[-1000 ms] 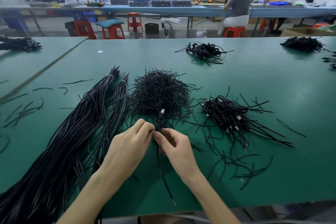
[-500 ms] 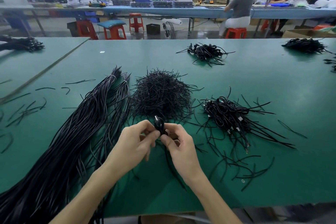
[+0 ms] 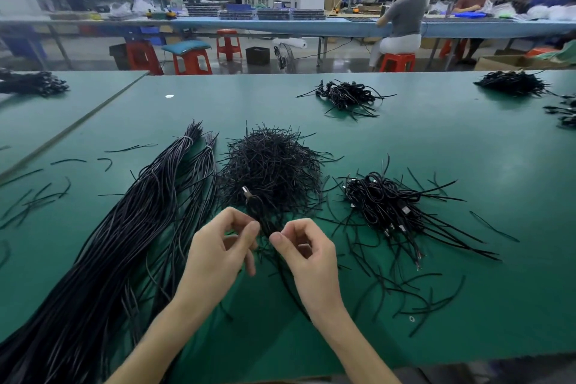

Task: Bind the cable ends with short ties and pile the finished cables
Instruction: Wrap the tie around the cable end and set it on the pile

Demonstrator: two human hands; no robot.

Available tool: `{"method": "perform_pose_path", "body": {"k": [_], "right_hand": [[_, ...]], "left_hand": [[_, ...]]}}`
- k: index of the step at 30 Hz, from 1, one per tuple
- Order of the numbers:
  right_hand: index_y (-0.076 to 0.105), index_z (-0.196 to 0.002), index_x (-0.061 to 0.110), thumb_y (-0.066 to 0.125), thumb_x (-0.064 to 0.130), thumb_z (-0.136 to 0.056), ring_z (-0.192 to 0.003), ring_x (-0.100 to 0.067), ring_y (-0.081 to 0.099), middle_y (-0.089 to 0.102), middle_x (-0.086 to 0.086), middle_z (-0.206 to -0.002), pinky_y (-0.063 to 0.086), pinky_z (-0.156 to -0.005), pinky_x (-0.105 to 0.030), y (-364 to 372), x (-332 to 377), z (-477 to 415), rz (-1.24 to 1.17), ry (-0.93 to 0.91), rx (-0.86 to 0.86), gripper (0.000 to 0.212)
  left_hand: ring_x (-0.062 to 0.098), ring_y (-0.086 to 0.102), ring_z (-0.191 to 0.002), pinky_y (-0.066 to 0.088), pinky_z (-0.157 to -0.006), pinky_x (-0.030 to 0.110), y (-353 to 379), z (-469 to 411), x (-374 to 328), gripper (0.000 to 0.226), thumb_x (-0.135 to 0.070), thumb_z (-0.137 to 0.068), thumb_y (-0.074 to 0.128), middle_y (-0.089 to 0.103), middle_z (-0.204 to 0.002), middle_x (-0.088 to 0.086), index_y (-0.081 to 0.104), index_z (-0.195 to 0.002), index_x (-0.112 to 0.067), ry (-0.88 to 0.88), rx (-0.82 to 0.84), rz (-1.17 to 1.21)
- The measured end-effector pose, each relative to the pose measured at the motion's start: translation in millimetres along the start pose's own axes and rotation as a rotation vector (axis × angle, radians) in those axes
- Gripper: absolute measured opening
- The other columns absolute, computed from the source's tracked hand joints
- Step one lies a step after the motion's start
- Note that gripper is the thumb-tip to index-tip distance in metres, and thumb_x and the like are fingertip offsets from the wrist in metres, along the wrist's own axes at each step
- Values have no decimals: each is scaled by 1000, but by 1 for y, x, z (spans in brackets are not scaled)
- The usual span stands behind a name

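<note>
Working a cable [image 3: 263,221] end between both hands at centre frame, a person at a green tabletop [image 3: 436,146] appears to reach the tightening stage of one more bind. The left hand [image 3: 218,249] and right hand [image 3: 307,251] have drawn slightly apart since a second ago, when they were pressed close together over the black cord. Each now pinches it from its own side between curled thumb and forefinger, the other fingers tucked.

The plug [image 3: 247,193] has risen with the change and stands tilted up and to the left above the hands, against the heap of ties [image 3: 274,162] just behind. The cable's tail runs from the hands toward the lower edge of the frame.

Whether a tie is already wrapped round the cable is too small and dark to make out. The parting of the hands, though, reads as a twist being pulled snug rather than a fresh start. If so, this piece is nearly done and would next belong on the finished pile [image 3: 383,203], which sits right of centre, apart from the hands.

A long bundle [image 3: 124,227] of unbound cables fans across the left of the frame, suggesting much of the job remains. Loose strands are strewn across the lower right, where a stray one could get caught up with the tail.
</note>
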State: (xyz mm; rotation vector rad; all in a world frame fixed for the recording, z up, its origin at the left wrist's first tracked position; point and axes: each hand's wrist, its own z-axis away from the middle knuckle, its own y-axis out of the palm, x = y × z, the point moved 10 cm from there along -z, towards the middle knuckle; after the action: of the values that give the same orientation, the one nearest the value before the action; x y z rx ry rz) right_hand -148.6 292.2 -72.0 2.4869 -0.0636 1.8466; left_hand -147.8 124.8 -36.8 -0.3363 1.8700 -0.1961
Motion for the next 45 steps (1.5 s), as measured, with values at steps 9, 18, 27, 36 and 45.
{"method": "perform_pose_path", "body": {"k": [9,18,27,36,45], "right_hand": [[77,-65,21,41,65,-100,-75,-31,62,69,-13,-67,52,-83,-44,8,-5,4,-44,74,45,67],[56,-69,-16,50,76,-89,-60,-27,44,51,-31,-61,40,-59,-34,18,0,5,-209,132,167,95],[80,-90,14,63,36,-98,-83,-17,64,70,-6,-90,51,-75,-38,13,6,2,-71,12,139,29],[81,-103,21,65,34,-97,-89,-14,65,70,6,-94,45,-69,-26,10,6,1,-15,-39,99,21],[72,-116,23,71,32,-95,-92,-16,71,75,4,-97,58,-83,-35,16,2,4,80,28,125,23]], "left_hand": [[9,56,-62,46,-55,20,3,19,-60,9,-26,-104,60,55,-86,-18,60,-96,-23,467,-2,-505],[7,58,-67,51,-58,35,22,25,-49,16,-14,-90,57,58,-83,-19,55,-83,-28,395,256,-527],[15,59,-51,52,-53,40,18,17,-10,29,-7,-91,67,65,-66,-12,56,-75,-29,42,200,-408],[21,45,-33,30,-40,22,24,19,34,29,2,-96,59,65,-58,12,62,-68,-7,-448,221,-20],[29,68,-45,50,-44,32,4,1,5,30,-11,-99,66,72,-74,0,69,-76,-29,-139,106,-111]]}}
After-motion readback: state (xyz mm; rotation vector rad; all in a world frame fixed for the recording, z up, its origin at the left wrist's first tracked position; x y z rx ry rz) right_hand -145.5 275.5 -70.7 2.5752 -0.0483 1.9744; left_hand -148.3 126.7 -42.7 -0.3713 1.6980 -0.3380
